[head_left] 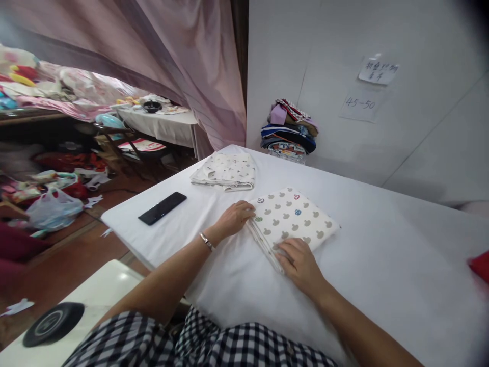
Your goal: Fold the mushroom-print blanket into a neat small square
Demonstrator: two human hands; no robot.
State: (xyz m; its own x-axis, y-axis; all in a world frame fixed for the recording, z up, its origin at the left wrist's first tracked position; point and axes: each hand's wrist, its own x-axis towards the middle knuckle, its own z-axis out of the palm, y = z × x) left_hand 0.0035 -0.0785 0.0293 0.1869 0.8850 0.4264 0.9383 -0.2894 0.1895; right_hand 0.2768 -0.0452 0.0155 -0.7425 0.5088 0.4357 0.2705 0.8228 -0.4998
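Observation:
A folded white cloth (292, 216) printed with grey mushroom shapes, a few of them coloured, lies on the white-covered table in front of me. At its left corner, the fingers of my left hand (237, 216) are closed on the layered edge. My right hand (300, 262) grips the near corner, its curled fingers over the top and the thumb by the edge. The fabric's stacked layers show along the side between both hands. Farther back sits another folded white cloth (225, 171) with small dark prints, which neither hand touches.
A black phone (162, 208) lies at the table's left. Folded clothes (289, 130) are piled by the wall at the far edge. A white stool (118, 278) with a round black object (53, 323) stands lower left. Something red (480, 266) shows at the right edge.

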